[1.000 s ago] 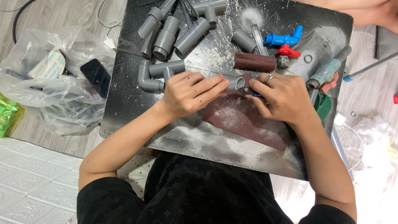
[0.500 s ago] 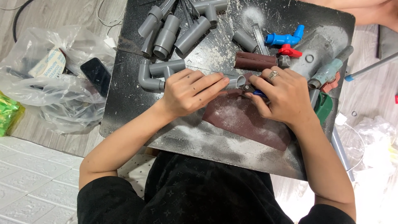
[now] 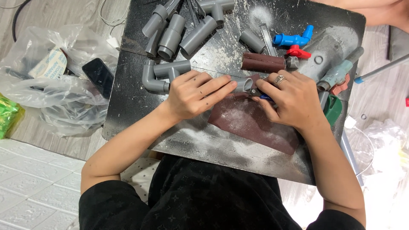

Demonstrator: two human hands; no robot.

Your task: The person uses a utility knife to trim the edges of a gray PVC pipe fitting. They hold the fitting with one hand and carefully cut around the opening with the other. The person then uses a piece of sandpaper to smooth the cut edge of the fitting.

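Observation:
My left hand (image 3: 194,94) grips a short grey pipe piece (image 3: 244,84) over a dusty black board (image 3: 136,102). My right hand (image 3: 292,100), with a ring on one finger, presses a small tool with a blue handle (image 3: 265,97) against the open end of that pipe. A brown sheet of sandpaper (image 3: 251,125) lies under both hands, dusted with white powder. A rolled brown sandpaper (image 3: 263,62) sits just beyond the hands.
Grey pipe fittings (image 3: 170,36) crowd the board's far left; a blue valve (image 3: 293,39), a red-handled valve (image 3: 297,53) and a green object (image 3: 332,108) lie right. A phone (image 3: 99,76) and plastic bags (image 3: 47,98) are on the floor left. Another person's arm (image 3: 379,10) shows top right.
My right hand has shifted slightly left and closer to the pipe end; the left hand keeps its hold on the pipe.

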